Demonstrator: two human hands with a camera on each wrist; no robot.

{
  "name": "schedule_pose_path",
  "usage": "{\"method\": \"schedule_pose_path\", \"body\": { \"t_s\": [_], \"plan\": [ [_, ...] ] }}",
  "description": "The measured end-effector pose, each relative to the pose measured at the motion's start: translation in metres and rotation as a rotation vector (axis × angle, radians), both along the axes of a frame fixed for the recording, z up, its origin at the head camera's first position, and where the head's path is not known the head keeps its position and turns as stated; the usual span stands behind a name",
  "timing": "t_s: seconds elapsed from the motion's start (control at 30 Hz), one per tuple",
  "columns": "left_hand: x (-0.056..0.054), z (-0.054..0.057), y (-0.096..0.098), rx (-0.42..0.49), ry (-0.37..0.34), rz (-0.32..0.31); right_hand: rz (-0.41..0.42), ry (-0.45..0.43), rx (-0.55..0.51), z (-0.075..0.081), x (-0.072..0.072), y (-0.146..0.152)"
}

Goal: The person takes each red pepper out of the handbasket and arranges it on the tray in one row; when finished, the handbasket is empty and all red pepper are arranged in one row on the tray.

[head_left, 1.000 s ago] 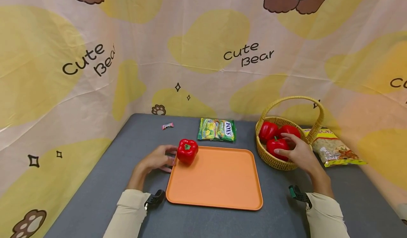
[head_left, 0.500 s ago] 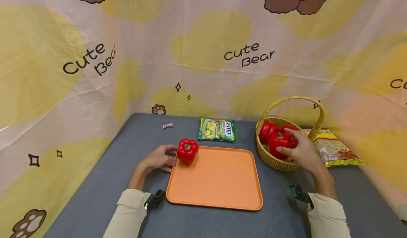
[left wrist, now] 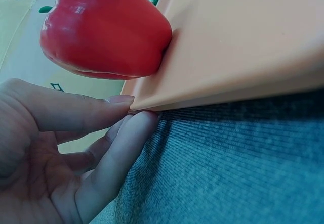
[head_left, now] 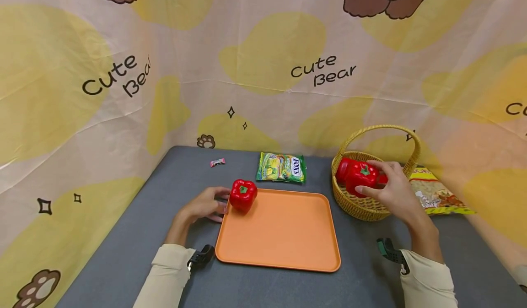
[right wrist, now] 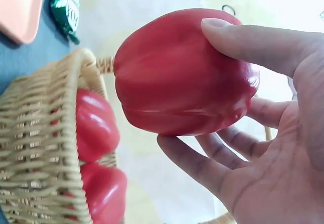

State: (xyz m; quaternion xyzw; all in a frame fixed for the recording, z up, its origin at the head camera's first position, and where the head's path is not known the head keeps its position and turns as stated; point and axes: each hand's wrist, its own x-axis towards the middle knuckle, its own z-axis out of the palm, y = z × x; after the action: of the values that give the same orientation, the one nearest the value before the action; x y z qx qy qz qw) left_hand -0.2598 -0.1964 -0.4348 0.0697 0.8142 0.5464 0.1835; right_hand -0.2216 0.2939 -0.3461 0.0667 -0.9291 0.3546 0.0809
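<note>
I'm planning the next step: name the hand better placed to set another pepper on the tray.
Probably the right hand: it holds a red pepper over the wicker basket. The left hand is less free, pinching the edge of the orange tray.

The person wears long cream sleeves, the left sleeve (head_left: pixel 164 273) and the right sleeve (head_left: pixel 428 278) both softly wrinkled. At the left cuff sits a black wristband (head_left: pixel 201 256) with a small shiny fastening (head_left: pixel 190 266); the right wristband (head_left: pixel 394 255), also black, shows a dark green patch (head_left: pixel 382 248).
</note>
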Motion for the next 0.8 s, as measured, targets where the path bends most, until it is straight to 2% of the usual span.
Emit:
{"method": "schedule_pose_path", "body": {
  "t_s": [0.13,0.33,0.8],
  "plan": [
    [-0.001,0.000,0.000,-0.008,0.004,-0.002,0.037,0.029,-0.014,0.001,0.000,-0.008],
    [-0.001,0.000,0.001,-0.006,0.003,-0.008,0.103,0.046,-0.042,-0.007,-0.005,-0.022],
    [0.001,0.000,0.000,-0.010,-0.008,-0.004,0.199,-0.010,-0.018,-0.031,-0.017,-0.058]
  ]
}}
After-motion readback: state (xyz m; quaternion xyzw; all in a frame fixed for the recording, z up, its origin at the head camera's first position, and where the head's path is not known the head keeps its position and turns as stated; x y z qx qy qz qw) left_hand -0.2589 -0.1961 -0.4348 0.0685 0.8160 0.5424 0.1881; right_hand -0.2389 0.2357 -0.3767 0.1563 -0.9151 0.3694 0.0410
